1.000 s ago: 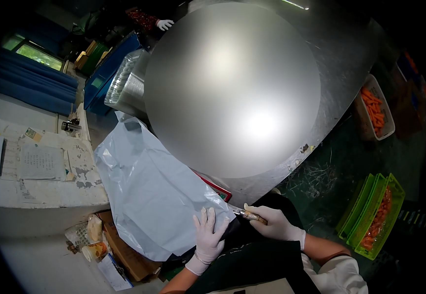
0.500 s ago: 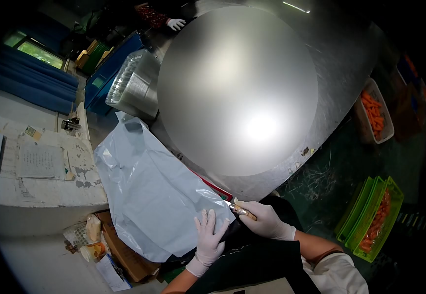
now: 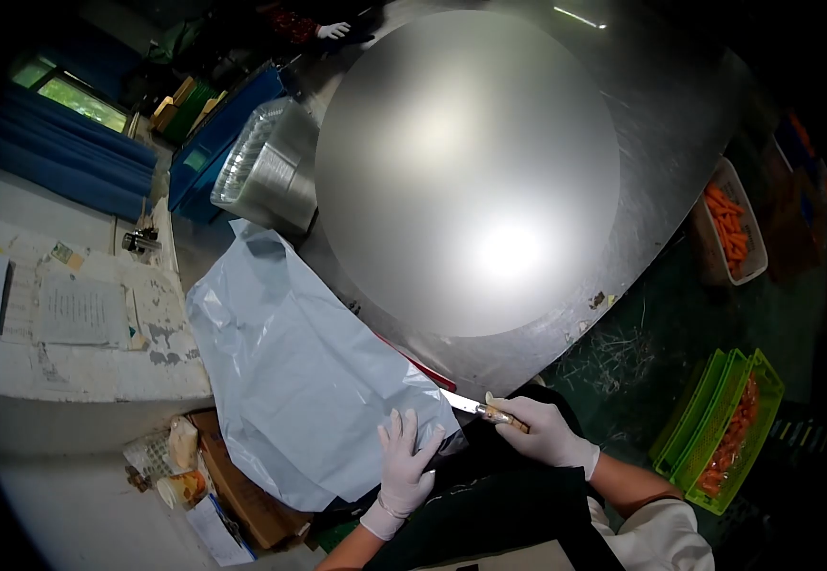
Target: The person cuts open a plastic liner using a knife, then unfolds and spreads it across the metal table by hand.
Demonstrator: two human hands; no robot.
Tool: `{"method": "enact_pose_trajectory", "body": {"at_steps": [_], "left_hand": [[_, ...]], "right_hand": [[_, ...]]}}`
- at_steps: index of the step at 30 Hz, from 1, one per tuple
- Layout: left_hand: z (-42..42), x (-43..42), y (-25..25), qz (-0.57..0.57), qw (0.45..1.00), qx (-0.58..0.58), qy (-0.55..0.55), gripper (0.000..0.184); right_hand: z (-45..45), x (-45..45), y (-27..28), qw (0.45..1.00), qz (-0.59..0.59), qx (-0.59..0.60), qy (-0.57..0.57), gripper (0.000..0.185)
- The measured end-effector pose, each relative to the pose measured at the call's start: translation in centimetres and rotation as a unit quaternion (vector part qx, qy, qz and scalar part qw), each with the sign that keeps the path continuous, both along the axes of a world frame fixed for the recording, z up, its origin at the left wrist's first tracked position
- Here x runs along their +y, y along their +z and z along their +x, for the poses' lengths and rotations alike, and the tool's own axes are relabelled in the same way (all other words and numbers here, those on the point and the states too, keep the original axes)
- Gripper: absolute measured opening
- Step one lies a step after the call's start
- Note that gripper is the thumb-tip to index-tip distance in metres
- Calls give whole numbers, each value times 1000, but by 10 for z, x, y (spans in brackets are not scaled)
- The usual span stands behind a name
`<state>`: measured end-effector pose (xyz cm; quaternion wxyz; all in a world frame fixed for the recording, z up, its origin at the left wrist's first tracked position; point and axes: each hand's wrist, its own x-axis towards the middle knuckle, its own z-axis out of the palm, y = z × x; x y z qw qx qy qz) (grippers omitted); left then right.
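A large pale grey plastic bag (image 3: pixel 299 352) lies spread at the table's near left side. On its near right corner rests my left hand (image 3: pixel 408 466), gloved in white, fingers apart and flat. My right hand (image 3: pixel 549 433), also gloved, grips a knife (image 3: pixel 463 403) by its brownish handle. The blade points left, and its tip is at the bag's right edge; whether it is inside or under the plastic I cannot tell. A red edge (image 3: pixel 418 365) of something shows beside the bag, mostly covered.
A big round metal disc (image 3: pixel 466 171) covers much of the steel table (image 3: pixel 666 157). Stacked clear plastic trays (image 3: pixel 275 162) stand at the left. Orange pieces fill a white bin (image 3: pixel 732 224) and green baskets (image 3: pixel 729 428) at right. Another person's gloved hand (image 3: pixel 334 30) is at the far side.
My right hand has moved right with the knife, and more of the blade shows. My left hand stays on the bag. The other person's hand has shifted slightly up and left.
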<state>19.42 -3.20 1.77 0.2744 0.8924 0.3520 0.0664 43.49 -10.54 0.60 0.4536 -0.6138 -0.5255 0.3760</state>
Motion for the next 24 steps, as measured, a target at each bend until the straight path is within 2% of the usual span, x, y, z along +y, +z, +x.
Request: {"method": "enact_pose_trajectory", "body": {"at_steps": [10,24], "left_hand": [[0,-2,7,3,1000,4,-11,70],[-3,-5,7,3,1000,-11,-15,68]], "right_hand": [[-6,25,0,993,74,-96,-6,27],[-15,56,-3,992,98,-80,-18,27]]}}
